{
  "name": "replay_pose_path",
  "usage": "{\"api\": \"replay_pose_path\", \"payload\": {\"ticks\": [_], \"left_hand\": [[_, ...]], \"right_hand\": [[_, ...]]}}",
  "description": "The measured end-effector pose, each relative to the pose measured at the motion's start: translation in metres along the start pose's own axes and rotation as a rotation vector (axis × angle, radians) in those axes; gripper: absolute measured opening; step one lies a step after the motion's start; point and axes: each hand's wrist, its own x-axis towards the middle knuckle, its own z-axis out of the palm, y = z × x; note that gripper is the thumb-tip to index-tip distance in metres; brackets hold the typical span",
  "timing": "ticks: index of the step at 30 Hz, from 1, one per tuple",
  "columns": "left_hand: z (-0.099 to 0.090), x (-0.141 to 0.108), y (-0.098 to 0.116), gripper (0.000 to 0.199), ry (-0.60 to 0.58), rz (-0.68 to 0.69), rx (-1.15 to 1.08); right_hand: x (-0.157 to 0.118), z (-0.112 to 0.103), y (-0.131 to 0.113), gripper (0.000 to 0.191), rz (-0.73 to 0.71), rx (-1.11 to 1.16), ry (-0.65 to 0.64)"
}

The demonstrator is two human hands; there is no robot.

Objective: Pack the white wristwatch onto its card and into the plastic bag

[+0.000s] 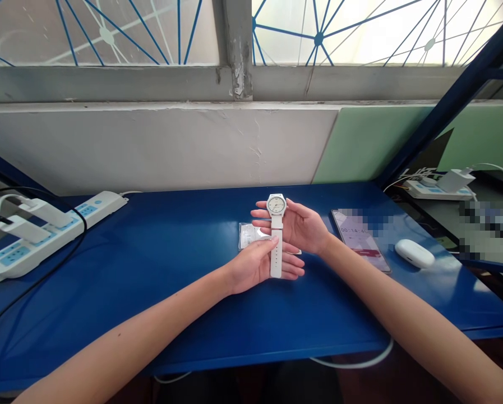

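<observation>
A white wristwatch [276, 205] with a round dial is held up above the blue desk, its perforated strap hanging straight down toward me. My left hand [254, 264] pinches the lower strap, thumb on top and fingers stretched out beneath it. My right hand [304, 227] lies palm up behind the watch, its fingers reaching left under the dial and its thumb by the case edge. Behind the hands, a small clear packet with a white label [247, 234] lies on the desk, partly covered by them.
On the blue desk [171, 224], a white power strip [89, 210] with plugged chargers and a black cable [61, 264] stands at left. A phone [358, 238] and a white earbud case [414, 253] lie at right. Another power strip [438, 189] sits beyond the blue frame post.
</observation>
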Motion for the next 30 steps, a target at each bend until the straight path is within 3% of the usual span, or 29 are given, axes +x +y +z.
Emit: {"api": "replay_pose_path", "payload": {"ticks": [11, 21, 30], "left_hand": [[-0.0003, 0.0003, 0.0001, 0.042, 0.012, 0.001, -0.001], [0.0024, -0.0021, 0.0000, 0.040, -0.057, 0.018, -0.009], [0.0014, -0.0027, -0.0043, 0.037, 0.100, 0.179, 0.235]], "right_hand": [[0.0002, -0.0028, 0.0011, 0.053, -0.005, -0.017, -0.014], [0.0003, -0.0070, 0.0005, 0.045, -0.034, 0.007, 0.012], [0.0027, 0.0003, 0.0022, 0.037, -0.250, -0.061, 0.196]]}}
